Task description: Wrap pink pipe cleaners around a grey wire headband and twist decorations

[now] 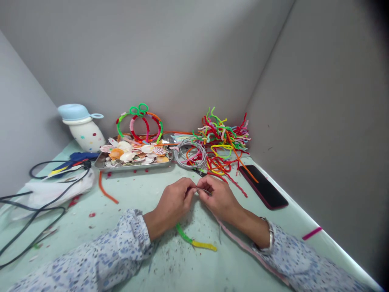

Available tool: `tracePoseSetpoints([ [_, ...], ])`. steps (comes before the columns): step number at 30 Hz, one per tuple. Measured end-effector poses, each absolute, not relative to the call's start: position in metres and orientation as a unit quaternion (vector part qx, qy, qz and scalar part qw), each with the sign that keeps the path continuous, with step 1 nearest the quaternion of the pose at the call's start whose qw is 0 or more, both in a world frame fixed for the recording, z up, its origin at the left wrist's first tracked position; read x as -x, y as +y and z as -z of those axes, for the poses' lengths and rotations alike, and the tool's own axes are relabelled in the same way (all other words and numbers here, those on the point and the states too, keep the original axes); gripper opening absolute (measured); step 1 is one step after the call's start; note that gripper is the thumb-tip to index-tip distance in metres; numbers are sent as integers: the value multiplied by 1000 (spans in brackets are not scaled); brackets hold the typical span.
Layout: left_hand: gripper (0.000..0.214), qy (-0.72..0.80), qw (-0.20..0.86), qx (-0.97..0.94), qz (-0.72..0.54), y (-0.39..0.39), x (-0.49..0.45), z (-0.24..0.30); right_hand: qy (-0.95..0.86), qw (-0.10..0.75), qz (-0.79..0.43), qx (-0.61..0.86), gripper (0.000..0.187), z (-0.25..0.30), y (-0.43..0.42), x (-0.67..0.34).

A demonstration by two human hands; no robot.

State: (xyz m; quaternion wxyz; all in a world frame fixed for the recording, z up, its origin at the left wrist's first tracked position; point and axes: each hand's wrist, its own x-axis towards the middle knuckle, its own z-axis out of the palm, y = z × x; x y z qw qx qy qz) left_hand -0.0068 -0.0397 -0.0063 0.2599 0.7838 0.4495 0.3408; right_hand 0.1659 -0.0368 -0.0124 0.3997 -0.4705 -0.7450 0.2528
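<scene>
Left hand (175, 202), right hand (221, 199) pinch thin strand (208, 191), front-right of tray (133, 168); phone (269, 193) farther right, bottle (82, 132) left.

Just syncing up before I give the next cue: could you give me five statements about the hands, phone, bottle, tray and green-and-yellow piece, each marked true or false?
1. The left hand and right hand are pinched close together at a thin strand. True.
2. The tray holds shells. True.
3. The phone lies to the left of the tray. False: the phone lies to the right of the tray.
4. The bottle has a red lid. False: the bottle's lid is light blue.
5. The green-and-yellow piece is wrapped around the bottle. False: the green-and-yellow piece lies on the table.
</scene>
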Motion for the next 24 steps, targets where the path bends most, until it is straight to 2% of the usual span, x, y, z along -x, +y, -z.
tracePoseSetpoints([
  [2,15,454,290,-766,-351,-38,6,7,-712,400,-359,452,7,11,-34,-169],
  [5,16,463,363,-720,-368,-34,4,8,-610,385,-562,404,22,13,-26,-175],
  [8,16,475,445,-657,-380,-32,3,9,-512,411,-642,396,29,15,-21,-179],
  [12,15,489,489,-612,-385,-33,3,7,-529,395,-626,415,27,9,-24,-178],
  [18,14,499,478,-613,-383,-35,1,4,-582,364,-579,441,30,-3,-33,-174],
  [24,14,492,468,-625,-385,-38,-1,5,-601,373,-550,444,32,5,-32,-171],
])
